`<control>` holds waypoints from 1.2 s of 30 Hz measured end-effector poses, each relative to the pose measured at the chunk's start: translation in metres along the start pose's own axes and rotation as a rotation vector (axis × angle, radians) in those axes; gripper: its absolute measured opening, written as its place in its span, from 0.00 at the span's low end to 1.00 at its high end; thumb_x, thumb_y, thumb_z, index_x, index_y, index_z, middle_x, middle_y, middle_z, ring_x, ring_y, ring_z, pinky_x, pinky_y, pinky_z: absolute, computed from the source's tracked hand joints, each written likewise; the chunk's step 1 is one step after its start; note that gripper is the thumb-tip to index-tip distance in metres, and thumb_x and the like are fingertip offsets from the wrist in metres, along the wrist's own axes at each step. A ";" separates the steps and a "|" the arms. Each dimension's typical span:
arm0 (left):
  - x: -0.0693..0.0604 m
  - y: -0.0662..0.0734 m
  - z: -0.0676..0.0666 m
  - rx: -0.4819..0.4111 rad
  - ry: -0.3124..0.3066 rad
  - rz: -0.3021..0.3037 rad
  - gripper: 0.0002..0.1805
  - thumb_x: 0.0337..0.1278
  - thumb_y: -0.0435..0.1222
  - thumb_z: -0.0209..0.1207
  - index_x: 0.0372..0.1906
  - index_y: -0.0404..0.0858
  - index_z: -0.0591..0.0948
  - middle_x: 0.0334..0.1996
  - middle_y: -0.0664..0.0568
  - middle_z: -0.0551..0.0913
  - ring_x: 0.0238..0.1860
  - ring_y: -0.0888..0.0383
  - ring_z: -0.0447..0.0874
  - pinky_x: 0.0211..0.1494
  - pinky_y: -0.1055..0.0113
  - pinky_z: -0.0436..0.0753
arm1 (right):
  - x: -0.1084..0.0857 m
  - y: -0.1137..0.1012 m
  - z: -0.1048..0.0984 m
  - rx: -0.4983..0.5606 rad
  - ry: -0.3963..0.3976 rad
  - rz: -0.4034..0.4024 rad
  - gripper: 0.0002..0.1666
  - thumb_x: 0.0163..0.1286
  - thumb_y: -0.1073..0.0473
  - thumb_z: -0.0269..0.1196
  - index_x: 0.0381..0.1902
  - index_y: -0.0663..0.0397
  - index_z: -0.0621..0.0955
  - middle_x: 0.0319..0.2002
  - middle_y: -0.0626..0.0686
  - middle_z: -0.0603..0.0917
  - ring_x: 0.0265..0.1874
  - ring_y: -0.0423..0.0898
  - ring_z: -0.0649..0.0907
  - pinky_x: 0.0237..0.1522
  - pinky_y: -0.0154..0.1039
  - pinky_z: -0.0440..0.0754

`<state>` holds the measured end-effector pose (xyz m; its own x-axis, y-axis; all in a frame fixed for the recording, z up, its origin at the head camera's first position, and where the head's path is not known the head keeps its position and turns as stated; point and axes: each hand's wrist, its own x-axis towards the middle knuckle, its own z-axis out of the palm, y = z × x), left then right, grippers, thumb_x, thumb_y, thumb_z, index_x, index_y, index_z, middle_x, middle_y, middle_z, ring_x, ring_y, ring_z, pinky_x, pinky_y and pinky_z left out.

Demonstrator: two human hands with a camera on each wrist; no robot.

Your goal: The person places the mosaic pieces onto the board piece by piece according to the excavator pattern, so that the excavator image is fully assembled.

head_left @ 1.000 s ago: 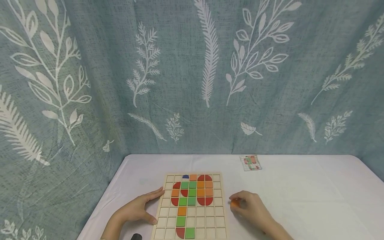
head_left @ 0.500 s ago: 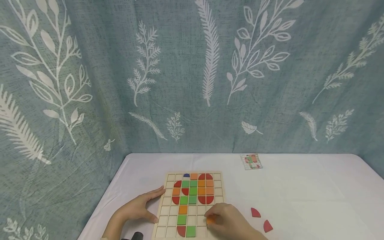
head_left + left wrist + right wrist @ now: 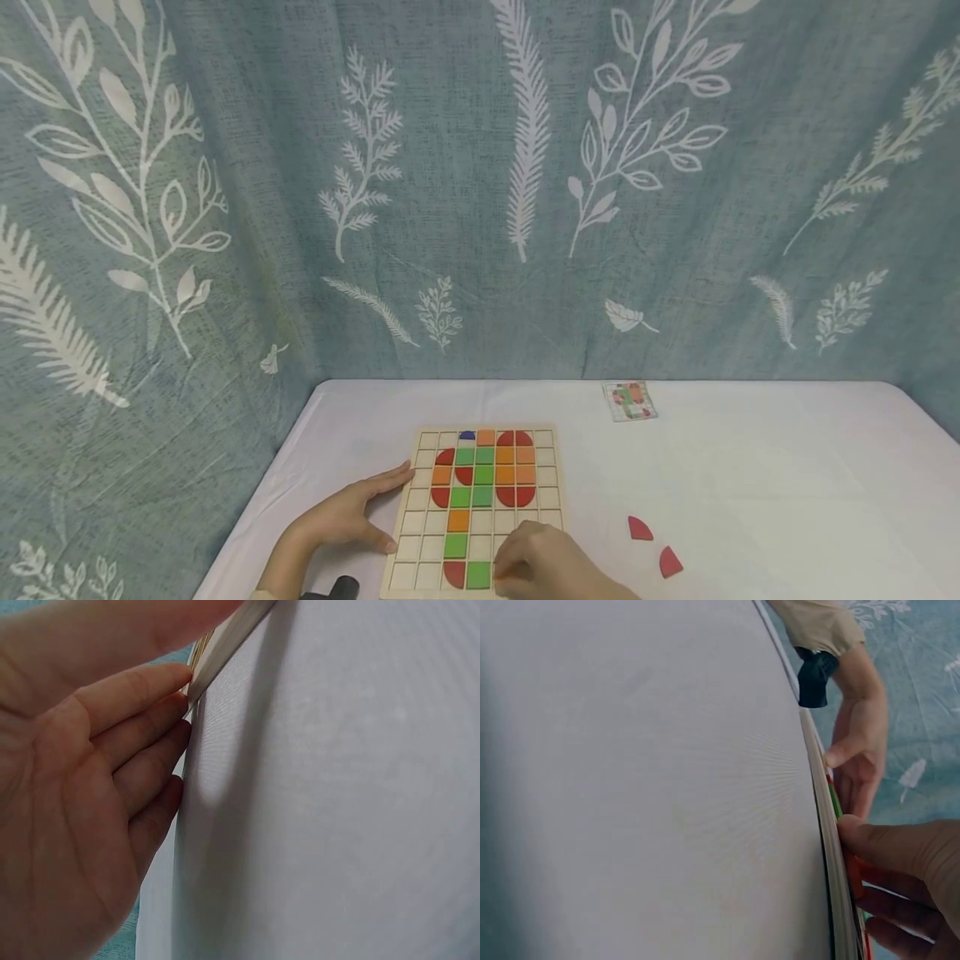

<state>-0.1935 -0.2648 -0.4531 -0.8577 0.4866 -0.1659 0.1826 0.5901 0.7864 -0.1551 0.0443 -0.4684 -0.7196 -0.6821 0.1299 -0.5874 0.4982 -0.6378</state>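
Observation:
A pale wooden grid board (image 3: 408, 550) lies on the table with green, orange and red tiles set in its cells. At its left edge my left hand (image 3: 341, 521) rests with fingers and thumb spread; the left wrist view has its fairly straight fingertips touching the board's side (image 3: 232, 641). Over the board's near right part, my right hand (image 3: 547, 562) pinches an orange tile (image 3: 853, 874) between thumb and fingers, beside the green tile (image 3: 478, 575) of the nearest row. From the head, that orange tile is mostly hidden by the fingers.
Two red quarter-round tiles (image 3: 640, 528) lie on the white tablecloth (image 3: 787, 500) right of the board. A small pattern card (image 3: 630, 401) sits near the far edge. Behind hangs a blue-green leafy curtain (image 3: 465, 208). A black object (image 3: 345, 587) shows below my left wrist.
My right hand has carried the orange tile leftward from the tablecloth onto the board's near rows. This uncovers the two red tiles. The left hand has stayed at the board's edge.

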 end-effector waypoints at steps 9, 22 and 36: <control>0.001 -0.002 0.000 -0.003 -0.001 -0.008 0.53 0.26 0.39 0.74 0.67 0.34 0.62 0.69 0.37 0.55 0.69 0.33 0.44 0.63 0.36 0.48 | -0.005 0.003 -0.001 -0.124 0.001 -0.226 0.07 0.58 0.61 0.65 0.34 0.53 0.87 0.35 0.42 0.85 0.37 0.32 0.79 0.37 0.18 0.73; 0.000 -0.002 0.000 -0.004 -0.009 -0.002 0.53 0.27 0.38 0.73 0.68 0.34 0.62 0.69 0.37 0.54 0.69 0.33 0.45 0.63 0.35 0.49 | -0.010 0.001 0.003 0.004 0.008 -0.084 0.05 0.58 0.61 0.65 0.29 0.53 0.88 0.36 0.45 0.86 0.36 0.34 0.81 0.35 0.25 0.77; 0.001 -0.001 -0.003 -0.014 -0.027 -0.009 0.53 0.28 0.40 0.73 0.68 0.34 0.61 0.70 0.37 0.53 0.69 0.33 0.44 0.63 0.36 0.50 | -0.048 0.029 -0.042 -0.075 0.191 0.064 0.15 0.58 0.55 0.66 0.44 0.51 0.83 0.44 0.47 0.83 0.46 0.46 0.81 0.46 0.43 0.78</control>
<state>-0.1954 -0.2668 -0.4524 -0.8458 0.4990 -0.1887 0.1683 0.5852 0.7932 -0.1536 0.1138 -0.4616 -0.8090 -0.5379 0.2369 -0.5593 0.5806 -0.5917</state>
